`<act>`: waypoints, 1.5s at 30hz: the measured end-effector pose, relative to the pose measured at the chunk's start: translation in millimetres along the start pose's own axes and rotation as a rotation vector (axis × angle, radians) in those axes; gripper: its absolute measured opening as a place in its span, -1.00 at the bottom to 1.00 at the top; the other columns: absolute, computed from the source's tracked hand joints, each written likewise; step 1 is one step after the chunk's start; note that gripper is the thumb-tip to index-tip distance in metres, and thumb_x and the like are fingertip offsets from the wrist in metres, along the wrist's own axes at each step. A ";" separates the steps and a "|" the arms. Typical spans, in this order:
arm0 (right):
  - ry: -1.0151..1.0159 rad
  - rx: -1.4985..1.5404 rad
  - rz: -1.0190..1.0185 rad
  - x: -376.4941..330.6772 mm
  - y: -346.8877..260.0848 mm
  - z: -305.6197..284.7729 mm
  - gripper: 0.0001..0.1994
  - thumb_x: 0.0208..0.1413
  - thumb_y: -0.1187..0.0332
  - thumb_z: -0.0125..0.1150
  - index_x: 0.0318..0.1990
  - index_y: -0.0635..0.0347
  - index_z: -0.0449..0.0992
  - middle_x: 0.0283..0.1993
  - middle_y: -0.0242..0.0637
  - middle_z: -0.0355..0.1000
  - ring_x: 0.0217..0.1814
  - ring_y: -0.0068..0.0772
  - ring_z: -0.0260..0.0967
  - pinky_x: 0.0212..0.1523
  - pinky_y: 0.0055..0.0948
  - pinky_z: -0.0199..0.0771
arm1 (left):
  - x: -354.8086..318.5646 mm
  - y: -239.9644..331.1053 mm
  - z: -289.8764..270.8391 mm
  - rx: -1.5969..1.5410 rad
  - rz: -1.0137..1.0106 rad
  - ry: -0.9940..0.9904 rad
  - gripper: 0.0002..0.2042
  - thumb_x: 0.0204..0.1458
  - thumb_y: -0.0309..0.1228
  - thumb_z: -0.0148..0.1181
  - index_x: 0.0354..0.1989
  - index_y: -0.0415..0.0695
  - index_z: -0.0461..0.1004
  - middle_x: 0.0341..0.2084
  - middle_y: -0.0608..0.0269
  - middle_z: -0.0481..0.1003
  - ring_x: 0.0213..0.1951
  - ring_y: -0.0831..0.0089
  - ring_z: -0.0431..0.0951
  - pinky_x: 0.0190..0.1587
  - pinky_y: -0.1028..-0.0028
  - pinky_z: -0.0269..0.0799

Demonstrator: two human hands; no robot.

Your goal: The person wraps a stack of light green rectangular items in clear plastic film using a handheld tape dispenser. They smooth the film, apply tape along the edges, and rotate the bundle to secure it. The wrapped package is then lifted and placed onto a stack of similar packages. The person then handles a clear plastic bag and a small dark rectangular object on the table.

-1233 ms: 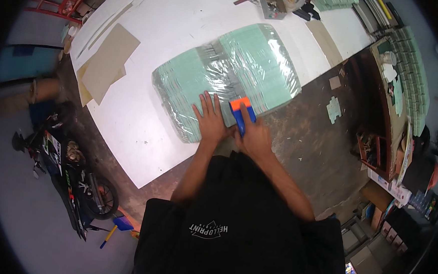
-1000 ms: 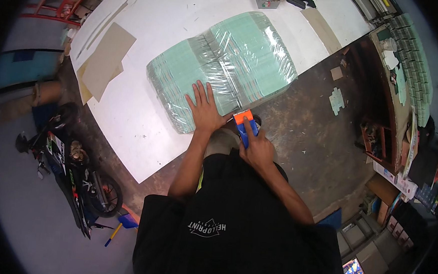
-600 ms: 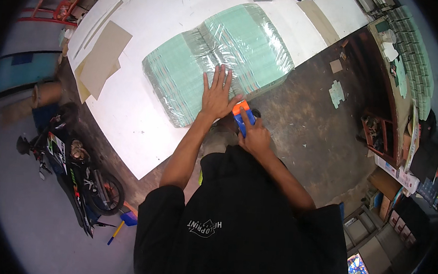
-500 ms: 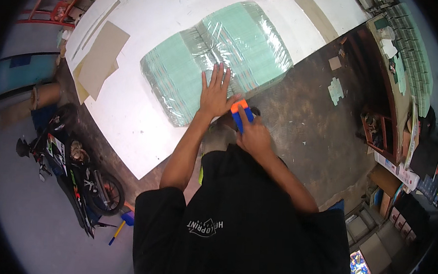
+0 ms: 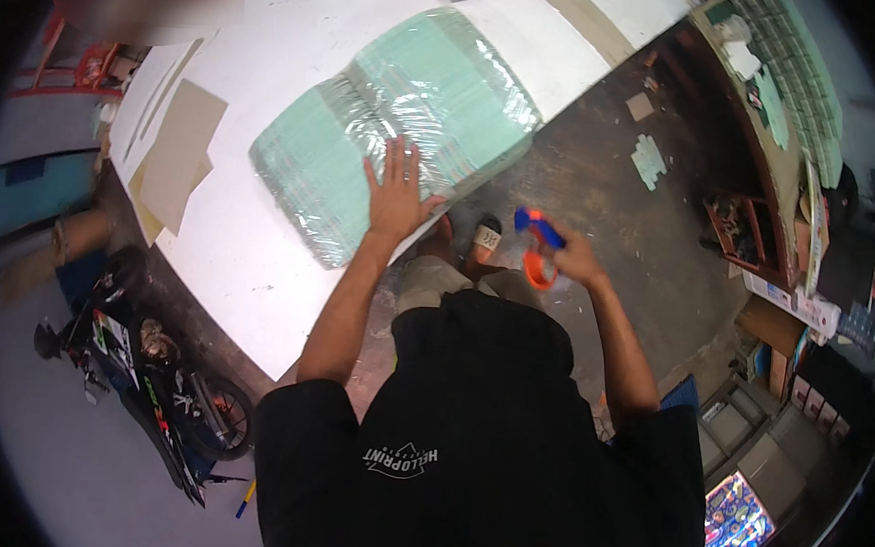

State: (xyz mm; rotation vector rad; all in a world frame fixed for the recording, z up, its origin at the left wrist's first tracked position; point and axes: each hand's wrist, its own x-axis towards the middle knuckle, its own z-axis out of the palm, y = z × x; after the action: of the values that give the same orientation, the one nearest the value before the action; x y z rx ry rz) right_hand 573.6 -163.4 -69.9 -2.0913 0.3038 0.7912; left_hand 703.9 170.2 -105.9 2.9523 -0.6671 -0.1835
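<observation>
While the left hand [image 5: 399,189] pins the wrapped bundle [image 5: 397,121] at the table's [image 5: 238,261] edge, the right hand [image 5: 571,257] grips a tape dispenser [image 5: 537,248].

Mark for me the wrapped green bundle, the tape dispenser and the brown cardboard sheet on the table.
wrapped green bundle [image 5: 438,93], head view, on its plastic-covered top face.
tape dispenser [image 5: 537,248], head view, on its blue and orange body, held in the right hand.
brown cardboard sheet [image 5: 177,152], head view, on its flat middle.
</observation>
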 end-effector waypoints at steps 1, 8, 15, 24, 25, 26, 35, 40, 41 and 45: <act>0.002 0.377 0.008 -6.8 -16.2 -11.7 -0.41 0.21 0.16 0.30 0.39 -0.03 0.35 0.12 -0.26 0.53 0.00 -0.35 0.54 -0.03 -0.32 0.55 | -0.9 -2.0 0.4 0.025 -0.010 -0.015 0.05 0.09 0.35 0.02 0.52 -0.28 -0.07 0.54 -0.18 -0.19 0.56 -0.05 -0.30 0.44 -0.33 -0.45; 0.196 1.280 -0.052 -11.4 -78.7 -31.6 -0.51 0.33 0.20 0.17 0.35 0.16 0.34 -0.25 -0.53 0.41 -0.36 -0.78 0.29 -0.43 -0.72 0.31 | 2.5 -0.8 -13.5 0.161 -0.004 -0.131 0.25 -0.11 0.45 0.17 0.54 -0.28 -0.17 0.54 -0.23 -0.21 0.56 -0.09 -0.32 0.43 -0.33 -0.47; 0.141 1.153 -0.114 35.7 -137.9 -29.7 -0.32 0.14 0.37 0.35 0.40 0.22 0.23 -0.30 -0.49 0.35 -0.41 -0.70 0.26 -0.46 -0.66 0.23 | 2.8 -44.7 -12.0 -0.047 0.024 0.063 0.01 0.09 0.36 0.05 0.53 -0.18 0.00 0.54 -0.08 -0.10 0.56 -0.03 -0.19 0.42 -0.37 -0.48; -0.082 1.097 -0.005 136.3 -176.4 -58.6 -0.45 -0.05 0.60 0.26 0.20 0.30 0.39 -0.18 -0.33 0.47 -0.23 -0.51 0.41 -0.28 -0.57 0.44 | 138.6 -129.0 -16.3 -0.156 -0.385 0.187 -0.09 0.19 0.29 -0.06 0.48 -0.25 0.08 0.48 -0.20 0.02 0.52 -0.04 -0.04 0.42 -0.38 -0.40; -0.080 1.116 -0.007 149.8 -177.9 -63.9 -0.47 -0.03 0.55 0.24 0.18 0.31 0.41 -0.13 -0.27 0.49 -0.14 -0.42 0.45 -0.17 -0.48 0.49 | 157.6 -137.9 -24.3 -0.210 -0.406 0.014 -0.11 0.22 0.28 -0.09 0.49 -0.24 0.07 0.49 -0.18 0.03 0.52 -0.04 -0.02 0.43 -0.36 -0.38; -0.073 1.137 -0.010 162.2 -178.2 -69.3 -0.49 -0.02 0.50 0.22 0.17 0.31 0.43 -0.09 -0.21 0.52 -0.05 -0.33 0.50 -0.05 -0.40 0.53 | 175.6 -145.8 -42.3 -0.269 -0.419 -0.164 -0.13 0.24 0.26 -0.12 0.49 -0.23 0.05 0.49 -0.15 0.03 0.51 -0.03 0.00 0.44 -0.33 -0.36; 0.143 1.137 -0.222 385.3 -199.7 -137.7 -0.49 0.11 0.19 0.03 0.20 0.25 0.42 0.04 -0.14 0.51 0.11 -0.10 0.47 0.21 -0.09 0.38 | 77.2 -331.3 -6.6 -0.799 -1.025 0.294 -0.31 0.33 0.13 -0.08 0.33 -0.29 0.34 0.30 -0.05 0.39 0.35 0.13 0.35 0.47 0.04 -0.02; -0.337 1.037 -0.133 479.0 -199.6 -124.0 -0.43 0.22 0.13 -0.03 0.28 0.34 0.36 0.15 -0.09 0.49 0.19 -0.14 0.46 0.21 -0.18 0.43 | -8.7 -331.0 36.1 -2.121 -1.288 0.178 -0.12 0.30 0.33 -0.33 0.39 -0.33 0.23 0.31 -0.10 0.35 0.30 0.08 0.40 0.36 0.13 0.30; -0.267 1.028 -0.065 484.3 -200.7 -111.2 -0.44 0.23 0.11 -0.05 0.26 0.33 0.38 0.12 -0.08 0.50 0.15 -0.13 0.48 0.16 -0.17 0.47 | -10.2 -325.7 34.5 -2.213 -1.295 0.205 -0.12 0.30 0.32 -0.32 0.39 -0.33 0.23 0.32 -0.09 0.34 0.29 0.08 0.41 0.34 0.13 0.34; 0.006 0.924 0.084 522.5 -129.4 -97.0 -0.52 0.25 0.10 -0.05 0.12 0.29 0.49 -0.06 -0.11 0.56 -0.04 -0.17 0.55 -0.02 -0.17 0.57 | -11.3 -308.2 50.5 -2.317 -1.255 0.293 -0.15 0.31 0.29 -0.27 0.38 -0.35 0.23 0.24 -0.11 0.42 0.17 0.09 0.52 0.21 0.08 0.49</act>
State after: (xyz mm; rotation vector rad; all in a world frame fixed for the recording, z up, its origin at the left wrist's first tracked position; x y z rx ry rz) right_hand 1078.6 -127.1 -276.9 -1.2141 0.6251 0.5345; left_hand 816.2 447.6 -195.6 0.6293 0.9542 -0.2582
